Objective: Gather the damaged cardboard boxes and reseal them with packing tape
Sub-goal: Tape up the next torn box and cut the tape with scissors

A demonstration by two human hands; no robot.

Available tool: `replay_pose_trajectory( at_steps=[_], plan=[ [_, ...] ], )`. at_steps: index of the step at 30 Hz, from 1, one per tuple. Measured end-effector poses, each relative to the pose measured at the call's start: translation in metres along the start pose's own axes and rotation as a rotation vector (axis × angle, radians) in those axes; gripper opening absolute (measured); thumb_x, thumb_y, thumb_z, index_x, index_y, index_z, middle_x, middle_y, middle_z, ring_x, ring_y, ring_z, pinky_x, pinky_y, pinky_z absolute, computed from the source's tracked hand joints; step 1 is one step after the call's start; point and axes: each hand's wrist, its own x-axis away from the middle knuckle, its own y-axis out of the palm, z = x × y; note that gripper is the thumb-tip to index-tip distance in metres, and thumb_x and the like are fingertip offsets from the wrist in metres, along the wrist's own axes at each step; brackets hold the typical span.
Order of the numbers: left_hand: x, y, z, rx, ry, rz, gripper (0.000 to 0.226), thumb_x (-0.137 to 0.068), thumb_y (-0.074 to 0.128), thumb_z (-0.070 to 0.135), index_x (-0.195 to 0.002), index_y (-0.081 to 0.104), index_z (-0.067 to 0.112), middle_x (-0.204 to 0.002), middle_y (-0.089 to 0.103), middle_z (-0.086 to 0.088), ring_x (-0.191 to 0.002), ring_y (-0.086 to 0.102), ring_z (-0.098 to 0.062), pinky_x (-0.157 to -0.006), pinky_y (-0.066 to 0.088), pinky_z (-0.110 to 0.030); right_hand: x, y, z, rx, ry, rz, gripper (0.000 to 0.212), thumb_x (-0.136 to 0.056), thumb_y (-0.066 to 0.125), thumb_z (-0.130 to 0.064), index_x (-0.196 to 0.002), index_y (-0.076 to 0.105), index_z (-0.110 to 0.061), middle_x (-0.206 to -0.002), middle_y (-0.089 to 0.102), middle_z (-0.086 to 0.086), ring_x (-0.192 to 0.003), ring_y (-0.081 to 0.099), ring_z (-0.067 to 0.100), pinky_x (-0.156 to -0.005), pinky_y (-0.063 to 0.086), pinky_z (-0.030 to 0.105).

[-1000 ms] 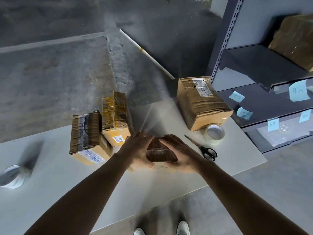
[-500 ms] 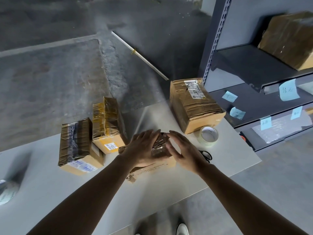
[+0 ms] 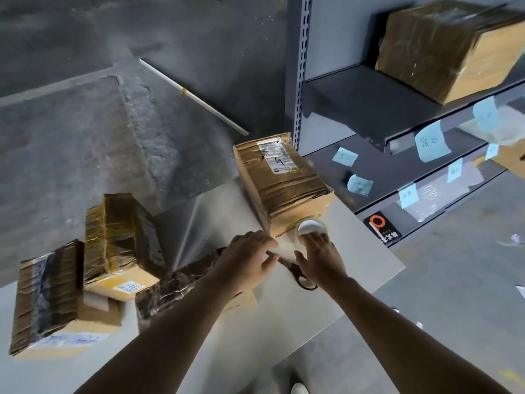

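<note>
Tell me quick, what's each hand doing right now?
Left hand: open, holding nothing.
Right hand: open, touching the tape roll.

A bare strip of desk [image 3: 204, 220] runs back between the taped box [image 3: 122, 237] and the large box [image 3: 281, 180]. The tape roll [image 3: 311, 226] sits just before the large box, scissors [image 3: 297, 275] lie nearer, and the shelf rack [image 3: 301, 81] stands close on the right.
</note>
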Motion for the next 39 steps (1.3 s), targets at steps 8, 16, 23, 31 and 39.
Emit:
replay_pose_trajectory(
  at_steps=[8,16,23,31,39],
  plan=[
    [-0.011,0.012,-0.003,-0.05,-0.058,-0.006,0.026,-0.095,0.05,0.034,-0.105,0.069,0.019,-0.103,0.069,0.005,-0.091,0.064,-0.014,-0.08,0.046,-0.029,-0.01,0.016,0.019,0.067,0.089,-0.039,0.037,-0.098,0.06,-0.022,-0.135,0.056,-0.017,-0.132,0.061,0.009,-0.122,0.053,0.029,-0.101,0.046,0.031],
    [-0.012,-0.006,0.003,-0.017,-0.084,0.025,0.033,-0.097,0.054,0.035,-0.122,0.064,0.015,-0.118,0.068,0.0,-0.103,0.064,-0.015,-0.092,0.05,-0.035,0.016,-0.01,0.005,-0.085,0.01,0.054,0.024,-0.093,0.063,-0.02,-0.112,0.065,-0.006,-0.107,0.071,0.019,-0.094,0.065,0.036,-0.083,0.055,0.042],
    [0.0,-0.031,0.015,0.174,-0.13,0.035,0.057,-0.094,0.063,0.037,-0.142,0.045,0.013,-0.138,0.052,-0.003,-0.12,0.054,-0.017,-0.092,0.042,-0.024,0.047,-0.046,-0.038,-0.413,-0.023,0.031,0.02,-0.097,0.053,-0.03,-0.104,0.06,-0.012,-0.101,0.071,0.015,-0.087,0.067,0.033,-0.072,0.057,0.036],
    [0.041,-0.068,0.002,0.215,-0.071,0.272,0.023,-0.09,0.069,0.028,-0.11,0.067,0.016,-0.111,0.065,0.004,-0.101,0.06,-0.006,-0.081,0.053,-0.018,0.061,-0.063,-0.098,-0.504,-0.164,0.161,0.008,-0.097,0.061,-0.024,-0.098,0.056,-0.019,-0.083,0.056,-0.016,-0.07,0.059,-0.009,-0.06,0.041,0.001],
    [0.082,-0.113,-0.016,0.229,-0.014,0.423,0.025,-0.095,0.057,0.03,-0.091,0.065,0.008,-0.087,0.066,0.0,-0.079,0.063,-0.011,-0.07,0.053,-0.032,0.062,-0.077,-0.158,-0.658,-0.362,0.07,0.008,-0.099,0.058,-0.017,-0.102,0.051,-0.016,-0.076,0.056,-0.017,-0.071,0.062,-0.006,-0.055,0.042,0.009]
  ],
)
